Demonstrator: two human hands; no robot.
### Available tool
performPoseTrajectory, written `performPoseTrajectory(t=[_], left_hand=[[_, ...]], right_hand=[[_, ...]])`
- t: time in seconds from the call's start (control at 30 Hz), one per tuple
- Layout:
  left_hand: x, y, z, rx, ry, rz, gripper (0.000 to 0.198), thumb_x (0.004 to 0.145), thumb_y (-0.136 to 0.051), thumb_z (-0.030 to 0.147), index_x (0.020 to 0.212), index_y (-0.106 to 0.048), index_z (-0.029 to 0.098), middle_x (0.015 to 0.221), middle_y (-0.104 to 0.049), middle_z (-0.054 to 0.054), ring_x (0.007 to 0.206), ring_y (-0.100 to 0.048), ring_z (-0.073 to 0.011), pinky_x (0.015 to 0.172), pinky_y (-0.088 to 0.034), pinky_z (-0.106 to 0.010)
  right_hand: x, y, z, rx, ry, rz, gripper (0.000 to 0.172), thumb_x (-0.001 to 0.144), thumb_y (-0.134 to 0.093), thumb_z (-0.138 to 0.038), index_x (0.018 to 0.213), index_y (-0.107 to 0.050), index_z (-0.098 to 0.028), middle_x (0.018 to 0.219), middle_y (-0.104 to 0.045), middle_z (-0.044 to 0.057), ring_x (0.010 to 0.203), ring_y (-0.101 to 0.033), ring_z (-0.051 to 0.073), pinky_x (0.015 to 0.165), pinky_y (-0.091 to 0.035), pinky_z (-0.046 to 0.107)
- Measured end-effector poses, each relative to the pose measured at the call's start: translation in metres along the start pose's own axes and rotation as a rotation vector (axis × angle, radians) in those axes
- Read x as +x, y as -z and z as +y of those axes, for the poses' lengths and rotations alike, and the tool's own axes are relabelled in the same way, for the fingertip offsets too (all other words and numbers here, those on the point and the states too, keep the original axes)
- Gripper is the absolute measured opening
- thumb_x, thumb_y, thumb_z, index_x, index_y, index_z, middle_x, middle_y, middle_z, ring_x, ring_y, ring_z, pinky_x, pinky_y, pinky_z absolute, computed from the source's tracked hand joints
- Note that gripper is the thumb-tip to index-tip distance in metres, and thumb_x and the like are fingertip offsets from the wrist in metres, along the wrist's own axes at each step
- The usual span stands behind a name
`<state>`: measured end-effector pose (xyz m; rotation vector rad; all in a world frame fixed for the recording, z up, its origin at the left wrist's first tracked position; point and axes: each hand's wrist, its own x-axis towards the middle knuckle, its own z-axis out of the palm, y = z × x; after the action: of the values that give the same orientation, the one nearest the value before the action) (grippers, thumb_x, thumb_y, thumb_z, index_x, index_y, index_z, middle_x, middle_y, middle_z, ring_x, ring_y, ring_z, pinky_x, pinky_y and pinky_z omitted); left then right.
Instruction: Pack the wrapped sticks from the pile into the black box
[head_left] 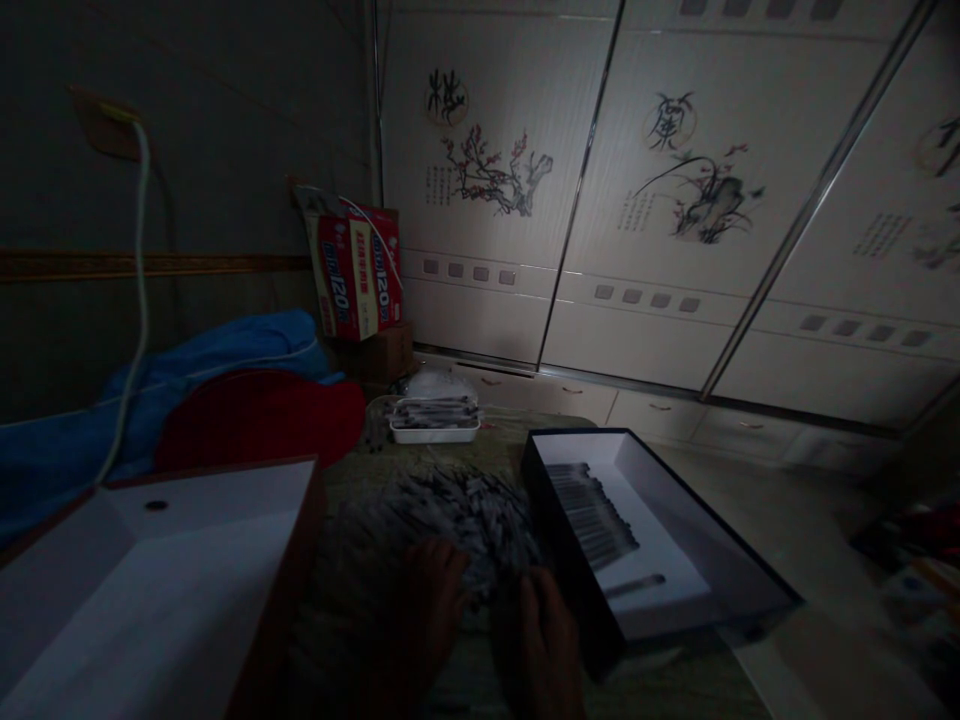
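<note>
A loose heap of slim, dark, pen-like sticks (480, 515) covers the table in front of me, in dim light. My left hand (436, 595) is at the heap's near edge, its fingers curled and close together; whatever is under them is hidden. Farther right, my right hand (551, 635) is closed, thumb against fingers, beside the dark-rimmed box (701, 520). I cannot make out what it holds. Inside that box lies a row of similar sticks (592, 515), side by side, with one single stick (636, 585) apart from them nearer to me.
On the left stands a brown-sided box with a white inside (210, 560). A small white tray of sticks (435, 432) sits at the table's back. Behind are red and blue cloths (259, 420), a red carton (360, 275) and a white cable (142, 260). Patterned wardrobe doors (487, 240) rise beyond.
</note>
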<state>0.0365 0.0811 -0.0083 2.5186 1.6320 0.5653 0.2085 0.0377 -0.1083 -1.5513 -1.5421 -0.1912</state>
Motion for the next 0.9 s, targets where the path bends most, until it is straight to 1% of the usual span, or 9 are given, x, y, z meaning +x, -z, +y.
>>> performPoseTrajectory(t=[0.07, 0.13, 0.27, 0.37, 0.5, 0.57, 0.7, 0.8, 0.9], left_hand=[[0.002, 0.0, 0.002, -0.014, 0.007, 0.002, 0.027, 0.079, -0.056, 0.012, 0.103, -0.066, 0.02, 0.103, -0.067, -0.008, 0.101, -0.056, -0.027, 0.093, -0.04, -0.043], [0.004, 0.002, 0.005, -0.011, 0.01, -0.009, 0.025, 0.08, -0.054, 0.011, 0.099, -0.067, 0.02, 0.101, -0.067, -0.008, 0.099, -0.056, -0.0265, 0.091, -0.041, -0.042], [0.008, 0.003, 0.008, 0.042, 0.026, -0.051, 0.025, 0.079, -0.049, 0.007, 0.094, -0.066, 0.018, 0.1, -0.068, -0.009, 0.096, -0.058, -0.027, 0.087, -0.042, -0.042], [0.007, 0.0, 0.007, 0.045, 0.043, -0.034, 0.026, 0.079, -0.047, 0.007, 0.093, -0.066, 0.018, 0.098, -0.068, -0.009, 0.095, -0.058, -0.0265, 0.086, -0.042, -0.042], [0.004, -0.001, 0.006, 0.07, 0.044, -0.013, 0.028, 0.078, -0.049, 0.008, 0.098, -0.066, 0.018, 0.103, -0.067, -0.01, 0.1, -0.057, -0.0283, 0.092, -0.039, -0.045], [0.004, 0.001, 0.007, 0.089, 0.033, -0.012, 0.027, 0.077, -0.049, 0.009, 0.097, -0.066, 0.019, 0.103, -0.067, -0.01, 0.1, -0.058, -0.0286, 0.091, -0.04, -0.045], [0.005, 0.003, 0.009, 0.108, 0.016, 0.013, 0.022, 0.078, -0.049, 0.009, 0.086, -0.067, 0.018, 0.094, -0.068, -0.009, 0.094, -0.06, -0.0296, 0.085, -0.044, -0.047], [0.006, -0.003, 0.005, 0.045, -0.029, 0.106, 0.02, 0.077, -0.052, 0.009, 0.086, -0.067, 0.018, 0.093, -0.068, -0.01, 0.092, -0.06, -0.0291, 0.083, -0.046, -0.047], [0.006, -0.008, -0.005, -0.15, -0.082, 0.332, 0.014, 0.078, -0.058, 0.014, 0.087, -0.066, 0.021, 0.093, -0.069, -0.007, 0.091, -0.061, -0.0252, 0.084, -0.047, -0.044]], right_hand=[[0.001, 0.002, 0.002, -0.015, 0.014, -0.013, 0.047, 0.093, -0.036, -0.053, 0.11, -0.068, -0.024, 0.117, -0.067, 0.011, 0.104, -0.065, 0.025, 0.083, -0.054, 0.036], [0.004, 0.005, 0.001, 0.011, -0.018, -0.023, 0.049, 0.093, -0.034, -0.055, 0.111, -0.068, -0.024, 0.116, -0.068, 0.011, 0.102, -0.065, 0.025, 0.082, -0.054, 0.036], [0.013, 0.013, -0.004, 0.108, -0.088, -0.019, 0.051, 0.087, -0.042, -0.063, 0.103, -0.07, -0.024, 0.104, -0.071, 0.01, 0.099, -0.065, 0.025, 0.08, -0.054, 0.034], [0.018, 0.017, -0.01, 0.131, -0.096, -0.017, 0.051, 0.084, -0.044, -0.065, 0.101, -0.071, -0.025, 0.101, -0.072, 0.01, 0.099, -0.065, 0.026, 0.079, -0.054, 0.034], [0.023, 0.019, -0.02, 0.143, -0.162, 0.001, 0.053, 0.089, -0.037, -0.061, 0.101, -0.07, -0.023, 0.096, -0.073, 0.011, 0.092, -0.067, 0.025, 0.073, -0.054, 0.033], [0.025, 0.019, -0.023, 0.145, -0.187, 0.011, 0.052, 0.091, -0.034, -0.059, 0.104, -0.069, -0.022, 0.092, -0.073, 0.011, 0.088, -0.067, 0.024, 0.07, -0.054, 0.031], [0.022, 0.017, -0.024, 0.151, -0.148, 0.014, 0.051, 0.086, -0.041, -0.063, 0.1, -0.07, -0.023, 0.094, -0.072, 0.011, 0.094, -0.066, 0.026, 0.076, -0.054, 0.034], [0.018, 0.015, -0.019, 0.124, -0.116, 0.036, 0.046, 0.086, -0.042, -0.061, 0.097, -0.07, -0.026, 0.097, -0.072, 0.01, 0.1, -0.064, 0.027, 0.081, -0.053, 0.037], [0.015, 0.012, -0.013, 0.102, -0.093, 0.023, 0.046, 0.088, -0.04, -0.059, 0.096, -0.071, -0.026, 0.098, -0.072, 0.011, 0.097, -0.066, 0.027, 0.078, -0.055, 0.036]])
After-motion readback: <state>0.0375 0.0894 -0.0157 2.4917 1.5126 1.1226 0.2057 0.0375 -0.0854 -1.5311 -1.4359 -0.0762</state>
